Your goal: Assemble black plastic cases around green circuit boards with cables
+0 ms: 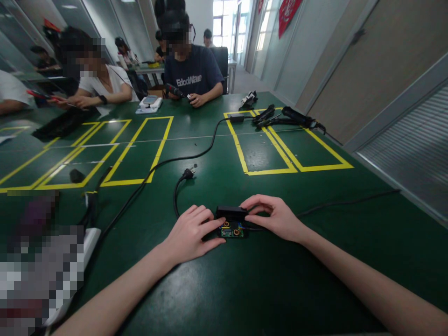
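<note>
A small green circuit board (pixel 231 231) with copper-coloured ring coils lies on the table in front of me. My left hand (pixel 192 233) grips its left end, the index finger at the upper edge and the thumb at the lower one. Between the thumb and fingers of my right hand (pixel 271 215) is the right end of a black plastic cover (pixel 231 213), tilted up along the board's far edge. My left index fingertip lies close to the cover's left part. A black cord with a plug (pixel 189 173) runs behind my left hand; thin wires leave the board's right side.
A long black cable (pixel 182 159) crosses the green table to an inline box (pixel 237 119). Black tools or parts (pixel 296 116) lie within yellow tape outlines at the far right. A blurred white object (pixel 75 275) is at left. Co-workers sit opposite, one holding a dark tool (pixel 174 90).
</note>
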A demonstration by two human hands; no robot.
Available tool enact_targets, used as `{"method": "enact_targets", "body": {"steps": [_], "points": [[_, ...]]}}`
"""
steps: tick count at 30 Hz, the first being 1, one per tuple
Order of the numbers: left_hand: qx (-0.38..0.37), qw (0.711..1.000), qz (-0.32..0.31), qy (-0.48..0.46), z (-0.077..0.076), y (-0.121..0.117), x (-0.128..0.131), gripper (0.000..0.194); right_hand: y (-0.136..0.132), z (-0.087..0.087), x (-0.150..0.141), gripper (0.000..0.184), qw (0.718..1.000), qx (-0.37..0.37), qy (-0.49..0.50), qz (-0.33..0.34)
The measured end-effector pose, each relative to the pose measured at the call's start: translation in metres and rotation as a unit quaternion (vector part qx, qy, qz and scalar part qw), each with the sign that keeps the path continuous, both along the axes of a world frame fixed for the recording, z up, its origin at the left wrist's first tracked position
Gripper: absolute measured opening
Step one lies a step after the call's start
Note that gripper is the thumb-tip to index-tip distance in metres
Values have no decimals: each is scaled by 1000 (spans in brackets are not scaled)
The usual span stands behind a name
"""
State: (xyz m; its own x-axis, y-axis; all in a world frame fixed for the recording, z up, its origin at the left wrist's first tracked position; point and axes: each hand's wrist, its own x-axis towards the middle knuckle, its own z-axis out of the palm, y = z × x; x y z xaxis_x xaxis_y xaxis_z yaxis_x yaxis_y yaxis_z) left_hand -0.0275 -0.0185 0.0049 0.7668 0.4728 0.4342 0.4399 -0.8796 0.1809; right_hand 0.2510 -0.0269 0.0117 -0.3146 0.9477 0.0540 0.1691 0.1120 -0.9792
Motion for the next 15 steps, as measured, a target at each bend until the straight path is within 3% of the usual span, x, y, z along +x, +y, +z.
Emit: {"method": "enact_targets", "body": {"steps": [15], "points": [[-12, 1000, 12, 12, 0, 0, 1, 37, 1, -2, -1, 23, 999, 31, -21, -5]]}}
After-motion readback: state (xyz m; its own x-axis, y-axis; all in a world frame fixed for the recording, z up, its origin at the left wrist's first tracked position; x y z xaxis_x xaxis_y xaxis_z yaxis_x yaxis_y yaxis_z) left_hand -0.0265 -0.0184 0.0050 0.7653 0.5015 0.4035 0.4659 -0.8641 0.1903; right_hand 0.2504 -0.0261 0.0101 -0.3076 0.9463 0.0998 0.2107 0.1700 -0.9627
